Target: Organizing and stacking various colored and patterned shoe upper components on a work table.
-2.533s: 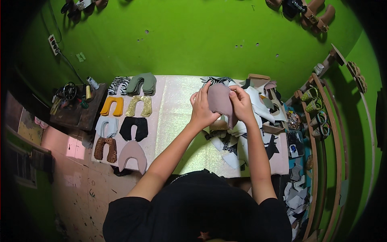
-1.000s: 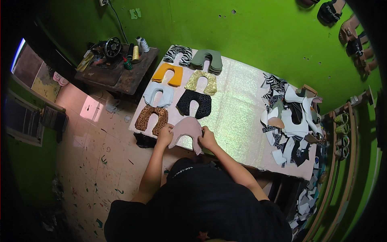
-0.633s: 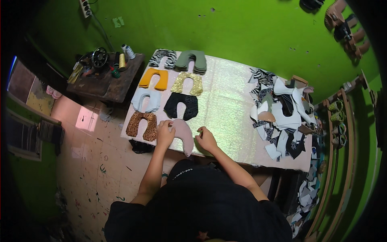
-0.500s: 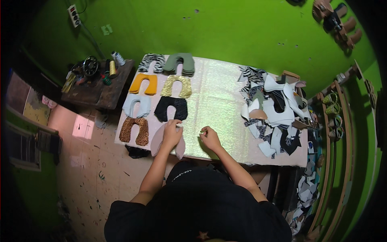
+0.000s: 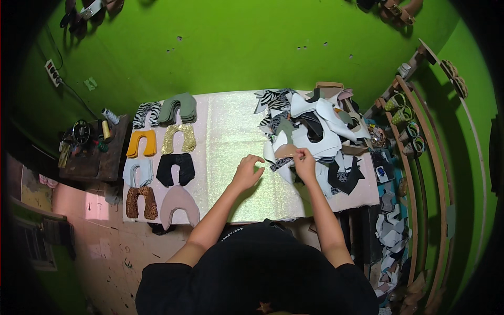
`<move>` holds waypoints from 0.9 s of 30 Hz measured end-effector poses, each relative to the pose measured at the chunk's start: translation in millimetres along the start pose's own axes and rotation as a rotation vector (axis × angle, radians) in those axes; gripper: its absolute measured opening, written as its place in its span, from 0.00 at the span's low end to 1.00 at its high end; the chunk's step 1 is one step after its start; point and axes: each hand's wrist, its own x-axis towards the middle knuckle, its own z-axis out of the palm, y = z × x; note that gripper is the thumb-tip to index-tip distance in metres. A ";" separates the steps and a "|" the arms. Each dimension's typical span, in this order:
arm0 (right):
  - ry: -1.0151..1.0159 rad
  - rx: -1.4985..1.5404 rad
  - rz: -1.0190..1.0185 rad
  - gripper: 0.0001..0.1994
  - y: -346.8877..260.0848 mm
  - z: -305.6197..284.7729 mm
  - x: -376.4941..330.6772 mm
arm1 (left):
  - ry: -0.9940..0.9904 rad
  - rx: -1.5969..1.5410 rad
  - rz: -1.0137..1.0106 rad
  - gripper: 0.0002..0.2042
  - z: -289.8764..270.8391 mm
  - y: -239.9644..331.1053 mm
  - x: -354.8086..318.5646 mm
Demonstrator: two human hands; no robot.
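Fingers of right hand [image 5: 304, 160] pinched on tan cut piece [image 5: 286, 151] at edge of scrap pile [image 5: 315, 126]; left hand [image 5: 248, 170] loosely open, empty, beside pile on glittery table cover [image 5: 226, 131].

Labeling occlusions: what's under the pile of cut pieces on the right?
The glittery table cover runs under the pile of cut pieces; right hand pinches a tan piece. Lower layers are hidden.

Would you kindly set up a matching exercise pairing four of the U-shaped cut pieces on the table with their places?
Things:
1. mustard-yellow U-shaped piece
2. pale pink U-shaped piece
3. black U-shaped piece
4. zebra-striped U-shaped piece

Places:
A. far left corner of the grid
B. near edge, right of the leopard-print piece
C. left of the gold glitter piece
D. directly below the gold glitter piece

Pairs: 1-C, 2-B, 3-D, 4-A
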 end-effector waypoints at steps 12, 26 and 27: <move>0.228 -0.155 -0.263 0.12 -8.2 -73.3 111.4 | -0.020 0.014 0.071 0.12 41.0 30.4 69.2; 0.199 -0.428 -0.318 0.18 32.9 -70.7 175.0 | -0.072 0.003 0.125 0.12 57.6 28.8 161.7; 0.220 -0.395 -0.336 0.15 35.7 -73.6 177.5 | -0.074 0.010 0.140 0.12 60.5 29.5 169.0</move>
